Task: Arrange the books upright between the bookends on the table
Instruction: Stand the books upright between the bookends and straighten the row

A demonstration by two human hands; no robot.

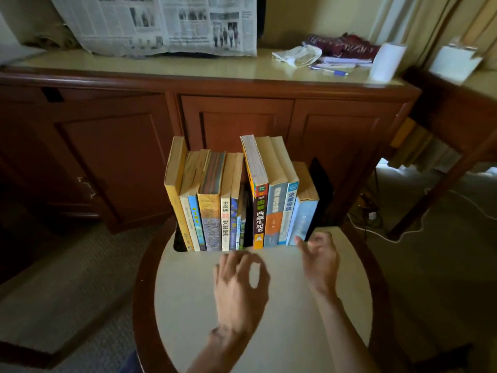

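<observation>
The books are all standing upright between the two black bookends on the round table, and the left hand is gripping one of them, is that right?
Not quite. In the head view the books do stand upright between the black bookends on the round table, but the left hand grips nothing; it hovers in front of them, fingers loosely curled.

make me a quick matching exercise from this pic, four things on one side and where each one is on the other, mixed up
Things:
1. left hand
2. right bookend
3. blue pen
4. newspaper

Places:
A. on the sideboard top, near the white roll
B. hanging down behind the sideboard top
C. at the right end of the book row
D. over the round table, in front of the books, holding nothing

Pairs: 1-D, 2-C, 3-A, 4-B
</observation>
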